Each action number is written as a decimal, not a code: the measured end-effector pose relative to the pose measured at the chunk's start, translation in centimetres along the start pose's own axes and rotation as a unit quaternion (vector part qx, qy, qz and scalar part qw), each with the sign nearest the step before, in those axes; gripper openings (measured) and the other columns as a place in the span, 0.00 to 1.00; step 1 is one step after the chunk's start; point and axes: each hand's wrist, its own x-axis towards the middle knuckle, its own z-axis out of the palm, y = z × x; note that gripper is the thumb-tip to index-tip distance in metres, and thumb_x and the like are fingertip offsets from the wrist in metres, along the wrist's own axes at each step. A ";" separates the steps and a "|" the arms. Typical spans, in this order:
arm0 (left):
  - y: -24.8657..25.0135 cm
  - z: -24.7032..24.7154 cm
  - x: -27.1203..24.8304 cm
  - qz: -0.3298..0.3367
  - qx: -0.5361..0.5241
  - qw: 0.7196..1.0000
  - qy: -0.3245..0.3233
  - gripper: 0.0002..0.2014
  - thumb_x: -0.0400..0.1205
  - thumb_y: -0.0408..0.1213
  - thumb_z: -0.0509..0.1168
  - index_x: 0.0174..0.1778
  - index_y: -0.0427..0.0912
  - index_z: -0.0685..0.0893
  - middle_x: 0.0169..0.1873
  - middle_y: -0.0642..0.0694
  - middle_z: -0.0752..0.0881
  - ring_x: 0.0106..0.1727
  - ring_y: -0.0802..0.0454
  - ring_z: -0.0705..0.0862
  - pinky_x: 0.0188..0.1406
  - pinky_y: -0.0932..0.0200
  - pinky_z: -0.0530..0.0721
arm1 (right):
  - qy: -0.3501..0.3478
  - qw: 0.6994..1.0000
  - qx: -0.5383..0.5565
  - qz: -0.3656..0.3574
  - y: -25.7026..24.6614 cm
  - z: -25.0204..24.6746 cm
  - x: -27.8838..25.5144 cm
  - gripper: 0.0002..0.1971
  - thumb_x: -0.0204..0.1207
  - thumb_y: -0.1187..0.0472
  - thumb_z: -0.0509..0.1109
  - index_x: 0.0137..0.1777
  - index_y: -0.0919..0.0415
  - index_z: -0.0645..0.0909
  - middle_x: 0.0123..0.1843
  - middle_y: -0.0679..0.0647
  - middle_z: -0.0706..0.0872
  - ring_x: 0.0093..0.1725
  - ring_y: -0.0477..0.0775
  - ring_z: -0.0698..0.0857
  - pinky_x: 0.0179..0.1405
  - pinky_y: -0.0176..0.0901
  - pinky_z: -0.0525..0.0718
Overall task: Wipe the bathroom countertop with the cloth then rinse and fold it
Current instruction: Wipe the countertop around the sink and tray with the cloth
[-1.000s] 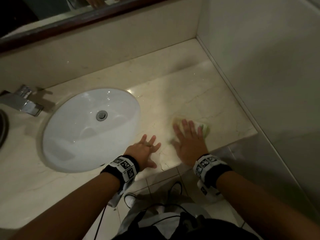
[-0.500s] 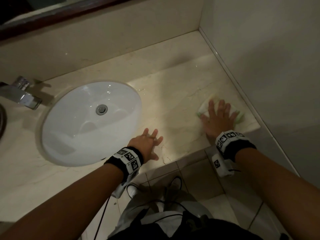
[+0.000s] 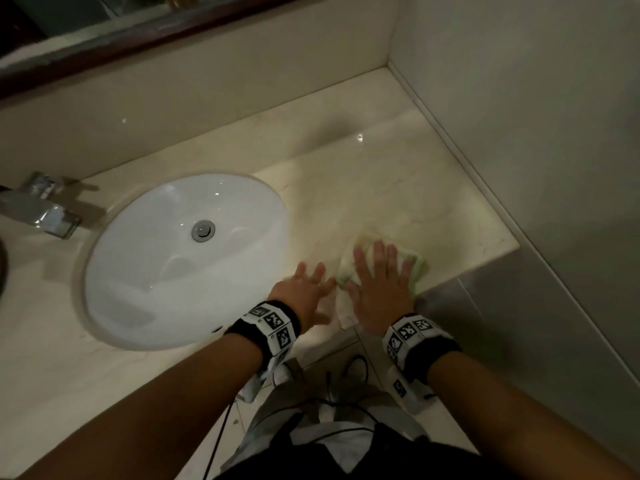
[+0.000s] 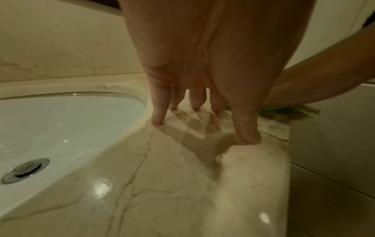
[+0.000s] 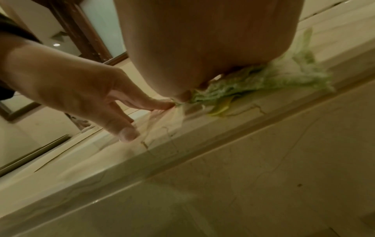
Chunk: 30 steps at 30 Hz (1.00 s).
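Cloth (image 3: 414,263) lay flat on the tabletop (image 3: 398,188), near the front edge and to the right of the sink (image 3: 149,271). The right hand (image 3: 381,289) pressed down on it with fingers straight and spread, palm over most of the fabric; green-and-white folds showed past the fingertips and at both sides (the right wrist view showed the fabric bunched under the palm). No finger curled round the cloth.

The left hand (image 3: 301,292) rested on the bare marble between the sink rim and the cloth, fingers extended and slightly apart. In the left wrist view its fingertips (image 4: 158,120) and thumb touched the surface, holding nothing. In the right wrist view one fingertip of this hand lay just beside the cloth edge; contact could not be confirmed.

A chrome tap (image 3: 38,209) stood at the far left of the sink, and a drain plug (image 3: 203,230) sat in the basin. A dark-framed mirror (image 3: 104,22) ran along the back wall.
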 end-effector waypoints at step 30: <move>-9.2 6.1 -6.2 -0.043 -0.162 0.985 0.050 0.45 0.78 0.60 0.66 0.84 0.50 0.49 0.65 0.43 0.80 0.61 0.42 0.81 0.59 0.50 0.81 | -0.050 0.997 -0.002 0.061 -10.7 1.1 -1.1 0.36 0.80 0.35 0.32 0.85 0.50 0.32 0.86 0.63 0.33 0.84 0.68 0.35 0.77 0.70 0.31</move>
